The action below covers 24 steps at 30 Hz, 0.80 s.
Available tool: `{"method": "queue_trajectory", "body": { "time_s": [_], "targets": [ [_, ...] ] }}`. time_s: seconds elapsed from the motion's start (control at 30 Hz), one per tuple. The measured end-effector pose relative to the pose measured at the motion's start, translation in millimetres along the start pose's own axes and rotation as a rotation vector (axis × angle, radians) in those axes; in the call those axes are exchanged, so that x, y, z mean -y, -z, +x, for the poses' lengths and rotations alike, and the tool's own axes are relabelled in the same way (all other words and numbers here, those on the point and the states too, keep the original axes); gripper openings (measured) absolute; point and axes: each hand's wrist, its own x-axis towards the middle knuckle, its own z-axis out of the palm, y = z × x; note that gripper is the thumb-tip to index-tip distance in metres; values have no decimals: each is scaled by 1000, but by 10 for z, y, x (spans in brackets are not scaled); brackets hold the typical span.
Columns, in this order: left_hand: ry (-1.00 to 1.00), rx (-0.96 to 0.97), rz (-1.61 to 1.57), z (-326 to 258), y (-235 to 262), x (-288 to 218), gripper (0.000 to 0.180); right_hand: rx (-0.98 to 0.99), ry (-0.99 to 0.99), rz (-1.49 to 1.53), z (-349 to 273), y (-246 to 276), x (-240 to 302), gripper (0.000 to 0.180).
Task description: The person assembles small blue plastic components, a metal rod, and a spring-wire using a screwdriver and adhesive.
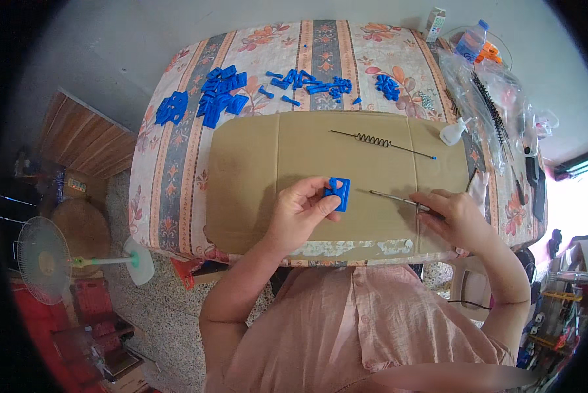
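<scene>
Blue plastic piece (338,193) partly hidden by left hand (300,213) fingers.

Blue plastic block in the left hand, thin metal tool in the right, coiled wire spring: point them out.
blue plastic block (339,193), head view, its flat face
thin metal tool (392,198), head view, mid-shaft
coiled wire spring (373,139), head view, its coils

Light: I see soft, even daylight, bright enough on the surface (346,39).
Source: a blown-out window (572,209) at my right edge (pure white glare).
Shadows: faint, short.
Edges: heavy fisheye bending, black vignette corners.
Focus: centre sharp, rim softer.
</scene>
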Motion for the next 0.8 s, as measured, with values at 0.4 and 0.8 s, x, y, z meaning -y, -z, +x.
{"method": "queue_trajectory", "body": {
  "time_s": [0.4, 0.8],
  "targets": [
    [-109, -14, 190, -118, -386, -80, 48, -330, 308, -142, 257, -117, 188, 36],
    [184, 172, -100, -14, -402, -103, 39, -134, 326, 317, 428, -219, 306, 15]
  ]
}}
